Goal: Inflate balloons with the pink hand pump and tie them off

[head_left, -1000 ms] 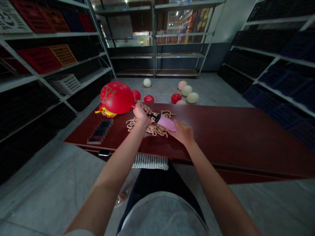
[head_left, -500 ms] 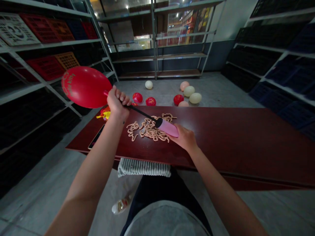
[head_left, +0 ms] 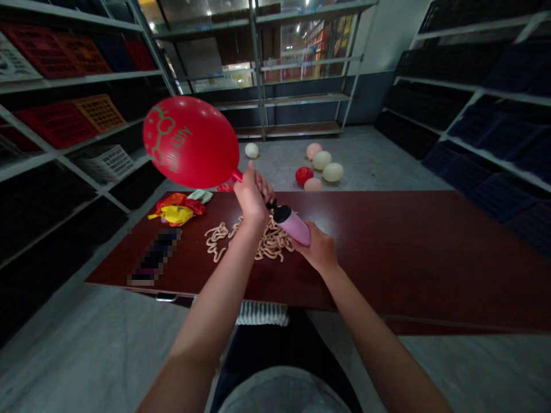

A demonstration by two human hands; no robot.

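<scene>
A red inflated balloon with green print hangs out to the left of my left hand. That hand is closed around the balloon's neck and one end of a balloon pump, whose tip is hidden in the fingers. My right hand is wrapped round the pump's pink barrel. A short black stretch of the pump shows between the hands. Below them, a pile of tan, twisted long balloons or cords lies on the dark red table; I cannot tell which.
Limp balloons in yellow, red and orange lie at the table's left end, near a pixelated dark flat object. Several round balloons rest on the floor beyond the table. Shelves with crates stand on the left; more shelving is behind and right.
My left hand and the balloon have moved right, toward the right hand. The long black rod seen between the hands has mostly slid into the pink barrel. The view has shifted a little.
</scene>
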